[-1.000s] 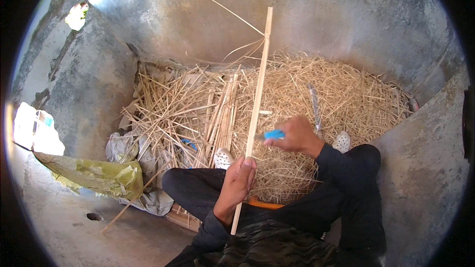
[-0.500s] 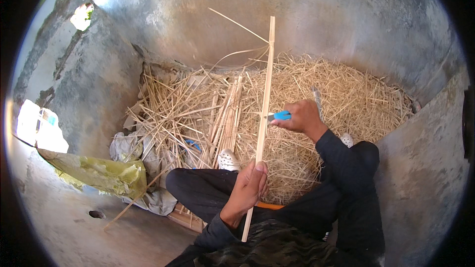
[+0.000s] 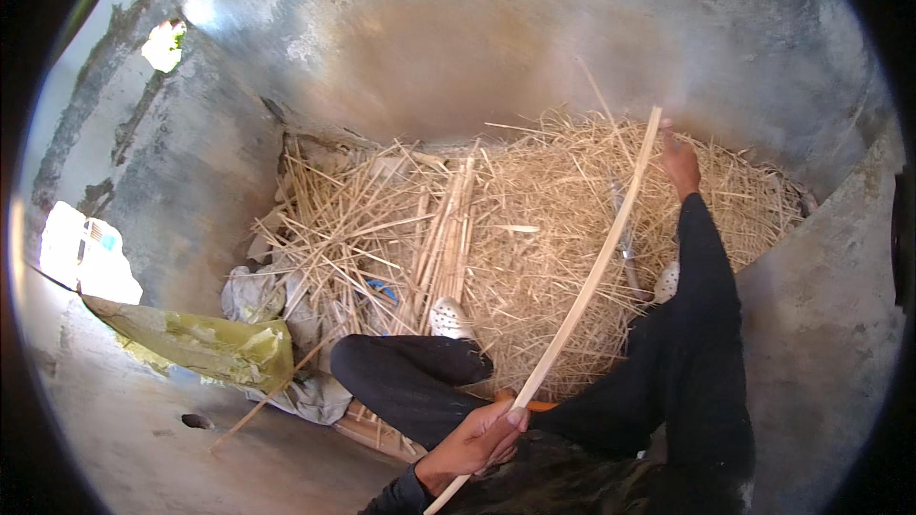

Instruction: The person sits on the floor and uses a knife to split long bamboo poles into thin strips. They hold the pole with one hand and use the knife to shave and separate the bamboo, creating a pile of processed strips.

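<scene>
Strip (image 3: 594, 275) of pale wood slants over the shavings heap (image 3: 534, 277), pinched near its low end between thumb and fingers of the left hand (image 3: 480, 441), on the heap's near side; so low a hold, I judge, leaves the long upper part unblocked. At the heap's far right, the right hand (image 3: 680, 166) is just beside the strip's tip, but blurred, and I cannot tell whether its fingers are spread or pinching anything. A grey wall (image 3: 458, 57) bounds the heap's far edge, straight sticks (image 3: 460, 229) lie along its left, and the air over the heap seems to give the strip room to swing
</scene>
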Tool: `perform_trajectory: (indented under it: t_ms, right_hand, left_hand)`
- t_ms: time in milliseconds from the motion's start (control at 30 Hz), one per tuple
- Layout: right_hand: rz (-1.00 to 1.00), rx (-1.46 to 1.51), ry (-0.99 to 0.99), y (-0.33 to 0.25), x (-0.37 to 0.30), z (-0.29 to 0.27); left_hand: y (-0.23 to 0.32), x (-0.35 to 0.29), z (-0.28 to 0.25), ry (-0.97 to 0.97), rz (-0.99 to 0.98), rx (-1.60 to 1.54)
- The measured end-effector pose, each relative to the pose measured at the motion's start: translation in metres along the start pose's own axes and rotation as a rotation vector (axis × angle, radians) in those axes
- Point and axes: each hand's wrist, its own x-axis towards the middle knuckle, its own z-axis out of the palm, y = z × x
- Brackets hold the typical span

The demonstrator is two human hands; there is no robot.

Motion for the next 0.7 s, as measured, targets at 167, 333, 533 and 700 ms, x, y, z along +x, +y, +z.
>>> perform_trajectory:
  t_ms: [167, 333, 533, 700]
  right_hand:
    - [-0.187, 0.095, -0.166, -0.03, -0.037, 0.019]
    - [-0.765, 0.069, -0.569, -0.095, -0.19, 0.009]
    - [-0.878, -0.025, -0.54, -0.107, -0.224, -0.007]
    - [-0.724, -0.081, -0.426, -0.082, -0.178, 0.025]
  left_hand:
    - [0.016, 0.023, -0.011, 0.205, 0.205, 0.021]
    - [0.035, 0.067, -0.026, 0.166, 0.306, -0.216]
    - [0.05, 0.07, -0.015, 0.033, 0.195, -0.529]
    - [0.041, 0.081, -0.014, -0.054, 0.149, -0.701]
